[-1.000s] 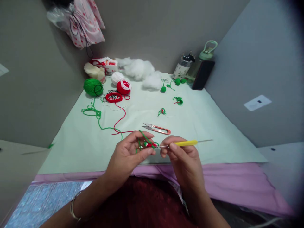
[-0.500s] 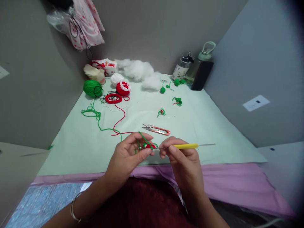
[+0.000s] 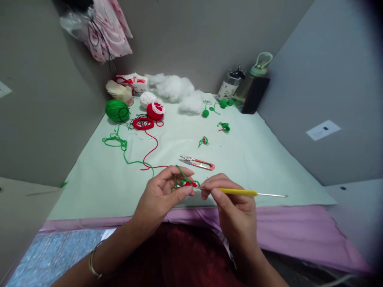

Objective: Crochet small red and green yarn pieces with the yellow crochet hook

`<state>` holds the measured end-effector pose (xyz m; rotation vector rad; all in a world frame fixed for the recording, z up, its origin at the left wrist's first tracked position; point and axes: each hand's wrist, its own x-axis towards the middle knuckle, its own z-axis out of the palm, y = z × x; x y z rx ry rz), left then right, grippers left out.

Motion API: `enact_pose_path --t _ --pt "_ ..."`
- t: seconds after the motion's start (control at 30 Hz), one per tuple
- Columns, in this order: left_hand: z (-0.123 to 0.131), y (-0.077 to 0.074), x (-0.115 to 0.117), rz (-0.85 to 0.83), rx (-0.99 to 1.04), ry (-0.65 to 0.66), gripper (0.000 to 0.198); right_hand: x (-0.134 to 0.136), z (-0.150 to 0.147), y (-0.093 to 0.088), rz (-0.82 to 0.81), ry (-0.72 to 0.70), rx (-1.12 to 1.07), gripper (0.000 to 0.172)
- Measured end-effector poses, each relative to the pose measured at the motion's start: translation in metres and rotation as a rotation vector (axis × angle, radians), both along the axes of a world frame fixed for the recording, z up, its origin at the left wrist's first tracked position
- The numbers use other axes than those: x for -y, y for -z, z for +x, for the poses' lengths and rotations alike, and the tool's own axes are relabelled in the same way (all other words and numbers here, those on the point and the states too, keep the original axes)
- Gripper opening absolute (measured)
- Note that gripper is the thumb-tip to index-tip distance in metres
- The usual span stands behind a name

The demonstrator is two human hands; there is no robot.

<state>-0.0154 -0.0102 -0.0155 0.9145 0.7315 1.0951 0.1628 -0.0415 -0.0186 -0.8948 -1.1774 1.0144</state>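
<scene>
My left hand (image 3: 163,191) pinches a small red and green crochet piece (image 3: 188,183), with green yarn (image 3: 125,153) looped over its forefinger and trailing off to the left. My right hand (image 3: 230,199) is closed on a yellow-handled crochet hook (image 3: 239,192); its metal tip is in the crochet piece and its far end points right. Both hands hover over the near edge of the pale green mat (image 3: 254,159).
Red thread snips (image 3: 199,162) lie just beyond my hands. Further back sit a green yarn ball (image 3: 117,110), a red yarn ball (image 3: 155,110), white stuffing (image 3: 179,89), small green crochet bits (image 3: 224,126), two bottles (image 3: 231,84) and a dark phone (image 3: 255,95). Grey walls enclose three sides.
The hook's far end has swung down and to the right, and my right hand has dropped slightly. My left hand keeps its pinch on the crochet piece.
</scene>
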Motion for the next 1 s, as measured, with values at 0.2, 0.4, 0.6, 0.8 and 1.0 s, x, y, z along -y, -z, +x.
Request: enact_pose_path --t 0.2,0.4,0.6,0.8,1.0 --pt "0.001 -0.0015 -0.0005 -0.012 0.013 -0.015 0.02 0.0006 0.0012 0.0006 -0.009 0.015 0.003 0.018" --pt "0.0009 -0.0004 -0.0015 -0.019 0.004 -0.021 0.021 0.0011 0.0032 0.0029 0.001 0.019 -0.003 0.017" --pt "0.0012 0.0001 -0.0014 -0.001 0.011 -0.03 0.02 0.0015 0.0045 0.0038 -0.007 0.021 -0.013 0.016" --pt "0.0005 -0.0017 -0.001 -0.006 -0.034 -0.036 0.019 0.0011 0.0021 0.001 -0.039 0.033 -0.032 0.013" --pt "-0.001 0.0007 -0.0006 0.001 -0.061 -0.032 0.018 0.0009 -0.0004 0.0019 -0.016 0.023 -0.041 0.014"
